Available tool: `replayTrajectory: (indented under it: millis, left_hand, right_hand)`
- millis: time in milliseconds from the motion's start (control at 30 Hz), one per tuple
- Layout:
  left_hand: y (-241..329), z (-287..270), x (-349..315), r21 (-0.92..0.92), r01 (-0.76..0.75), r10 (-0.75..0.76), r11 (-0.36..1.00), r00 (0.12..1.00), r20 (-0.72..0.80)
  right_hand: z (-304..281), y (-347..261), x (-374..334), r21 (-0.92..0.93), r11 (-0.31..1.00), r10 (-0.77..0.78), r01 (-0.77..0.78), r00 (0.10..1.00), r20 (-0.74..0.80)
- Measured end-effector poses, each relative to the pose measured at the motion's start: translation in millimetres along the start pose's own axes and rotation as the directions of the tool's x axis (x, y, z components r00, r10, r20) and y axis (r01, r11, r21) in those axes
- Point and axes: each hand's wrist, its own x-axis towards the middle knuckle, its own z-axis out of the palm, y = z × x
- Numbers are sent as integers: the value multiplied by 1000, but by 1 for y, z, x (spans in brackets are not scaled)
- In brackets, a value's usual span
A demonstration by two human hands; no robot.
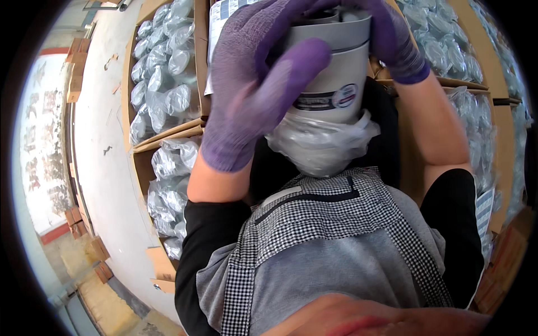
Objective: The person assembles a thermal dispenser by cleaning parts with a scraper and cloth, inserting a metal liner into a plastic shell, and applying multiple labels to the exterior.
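Note:
A pale grey lidded tumbler [335, 75] stands in front of my chest, with a darker grey band around its top and a printed label low on its side. Clear plastic wrap [322, 143] is bunched around its lower end. My left hand [246, 84], in a purple knit glove, curves round the tumbler's upper left side, its thumb lying across the front. On the right, my right hand [395, 47], gloved the same way, grips the top edge. The fingertips of both hands are partly hidden behind the lid [319, 18] or cut off by the frame.
Cardboard boxes of plastic-wrapped items stand on both sides: one box [200, 67] at the far left, another [143, 168] nearer, and more wrapped items [445, 42] at the right. A printed sheet [219, 28] lies behind my left hand. Pale floor [101, 140] runs along the left.

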Motion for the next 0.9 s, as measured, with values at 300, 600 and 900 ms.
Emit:
replayTrajectory:
  millis: [300,600,900]
  left_hand:
    - [-17,-5,0,-233,7,-6,972,1000,6]
    - [11,-7,7,119,-163,160,979,986,39]
    - [-1,-7,7,166,-181,185,969,983,-7]
  right_hand:
    - [-17,-13,12,30,995,93,-95,994,49]
    - [-11,7,-19,-206,976,79,-63,994,70]
    - [-14,25,-17,139,981,146,-135,987,-70]
